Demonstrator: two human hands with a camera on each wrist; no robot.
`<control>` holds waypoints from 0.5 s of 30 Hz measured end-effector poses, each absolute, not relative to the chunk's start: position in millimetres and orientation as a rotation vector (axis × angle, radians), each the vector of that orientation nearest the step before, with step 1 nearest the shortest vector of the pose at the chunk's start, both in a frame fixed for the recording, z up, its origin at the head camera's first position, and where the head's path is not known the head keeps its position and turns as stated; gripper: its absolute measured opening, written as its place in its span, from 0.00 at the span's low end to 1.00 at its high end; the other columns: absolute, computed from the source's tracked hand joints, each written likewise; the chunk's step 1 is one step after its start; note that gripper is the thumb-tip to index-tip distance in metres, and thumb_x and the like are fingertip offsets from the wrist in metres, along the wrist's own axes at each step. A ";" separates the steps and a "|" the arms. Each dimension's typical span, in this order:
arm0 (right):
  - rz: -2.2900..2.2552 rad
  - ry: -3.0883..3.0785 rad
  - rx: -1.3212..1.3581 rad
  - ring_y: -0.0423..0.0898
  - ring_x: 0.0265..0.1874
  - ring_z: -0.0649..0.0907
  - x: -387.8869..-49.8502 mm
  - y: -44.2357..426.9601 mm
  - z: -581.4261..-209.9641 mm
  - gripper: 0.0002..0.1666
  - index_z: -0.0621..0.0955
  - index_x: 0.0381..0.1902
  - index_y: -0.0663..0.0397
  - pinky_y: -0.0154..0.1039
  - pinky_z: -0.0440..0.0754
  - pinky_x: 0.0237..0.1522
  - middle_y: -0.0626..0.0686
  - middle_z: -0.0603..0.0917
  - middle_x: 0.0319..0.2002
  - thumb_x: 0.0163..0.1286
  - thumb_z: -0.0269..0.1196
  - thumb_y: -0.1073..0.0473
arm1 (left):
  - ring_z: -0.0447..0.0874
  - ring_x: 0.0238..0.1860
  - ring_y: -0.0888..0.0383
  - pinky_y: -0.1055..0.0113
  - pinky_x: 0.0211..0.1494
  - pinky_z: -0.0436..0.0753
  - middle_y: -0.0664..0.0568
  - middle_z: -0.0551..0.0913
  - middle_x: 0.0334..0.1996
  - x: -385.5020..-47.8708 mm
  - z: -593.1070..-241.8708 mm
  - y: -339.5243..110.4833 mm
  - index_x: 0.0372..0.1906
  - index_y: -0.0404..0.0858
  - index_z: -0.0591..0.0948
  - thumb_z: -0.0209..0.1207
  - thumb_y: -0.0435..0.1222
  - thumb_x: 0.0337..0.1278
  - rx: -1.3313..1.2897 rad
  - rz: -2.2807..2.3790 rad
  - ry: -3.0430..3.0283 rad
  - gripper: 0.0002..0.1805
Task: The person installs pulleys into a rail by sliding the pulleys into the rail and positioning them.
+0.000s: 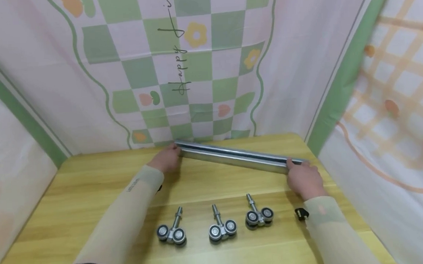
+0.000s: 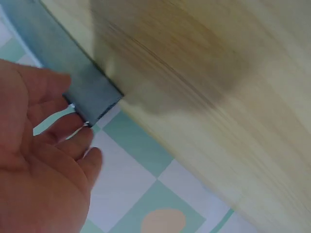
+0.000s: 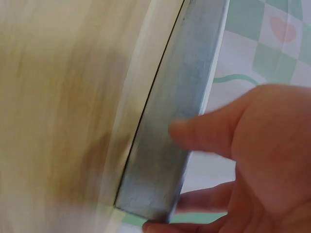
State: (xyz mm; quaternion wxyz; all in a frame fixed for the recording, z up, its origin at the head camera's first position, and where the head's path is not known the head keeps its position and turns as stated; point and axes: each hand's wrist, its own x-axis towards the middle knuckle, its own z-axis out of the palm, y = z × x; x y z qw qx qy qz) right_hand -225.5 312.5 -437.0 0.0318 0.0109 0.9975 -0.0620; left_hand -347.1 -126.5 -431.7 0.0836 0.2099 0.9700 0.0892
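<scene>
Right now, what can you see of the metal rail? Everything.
The rail is long, straight and silver-grey, apparently metal, with a dark lengthwise slot facing up. The wrist views show a plain, flat side. It spans the far part of the wooden table at a slant, left end farther from the person. The left hand grips its left end, the right hand its right. Whether it touches the table is unclear.

Passage noted on the desk [image 1: 204, 185] between the metal rail [image 1: 231, 154] and three wheeled trolleys [image 1: 223, 230] (gaps also separate the trolleys); the patterned curtain [image 1: 200, 64] obstructs reach beyond the far edge.
</scene>
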 end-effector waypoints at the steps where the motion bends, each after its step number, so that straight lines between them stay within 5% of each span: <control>1: -0.221 3.067 0.031 0.84 0.56 0.64 -226.2 315.0 -437.8 0.34 0.60 0.75 0.66 0.75 0.69 0.51 0.87 0.67 0.57 0.73 0.47 0.63 | 0.64 0.69 0.40 0.52 0.72 0.65 0.34 0.61 0.72 -347.3 -430.9 -127.7 0.73 0.29 0.64 0.47 0.26 0.63 0.636 0.253 2.896 0.31; 4: -0.301 3.084 0.027 0.82 0.60 0.61 -229.2 323.1 -441.9 0.39 0.57 0.76 0.67 0.76 0.66 0.55 0.83 0.68 0.59 0.74 0.53 0.56 | 0.68 0.66 0.40 0.51 0.69 0.71 0.33 0.64 0.70 -348.8 -430.2 -132.0 0.70 0.27 0.67 0.47 0.26 0.62 0.658 0.236 2.915 0.29; 8: -0.432 3.127 0.057 0.82 0.60 0.60 -232.3 332.7 -442.5 0.46 0.52 0.74 0.75 0.75 0.63 0.58 0.81 0.65 0.62 0.75 0.57 0.50 | 0.56 0.73 0.40 0.51 0.73 0.62 0.35 0.52 0.76 -352.5 -433.9 -136.6 0.75 0.27 0.58 0.44 0.26 0.65 0.614 0.280 2.922 0.32; 11: -0.458 3.155 0.012 0.81 0.57 0.66 -234.6 335.4 -442.2 0.37 0.61 0.71 0.76 0.74 0.67 0.57 0.79 0.70 0.59 0.77 0.54 0.53 | 0.47 0.75 0.41 0.50 0.76 0.53 0.39 0.43 0.79 -356.1 -440.2 -138.1 0.78 0.31 0.51 0.41 0.27 0.69 0.579 0.296 2.895 0.33; 15: -0.402 3.191 -0.049 0.78 0.50 0.75 -237.2 335.8 -442.7 0.26 0.71 0.64 0.74 0.73 0.73 0.51 0.78 0.77 0.52 0.78 0.51 0.58 | 0.48 0.76 0.42 0.50 0.77 0.51 0.41 0.44 0.79 -359.2 -441.5 -136.7 0.78 0.34 0.52 0.39 0.28 0.72 0.593 0.251 2.884 0.32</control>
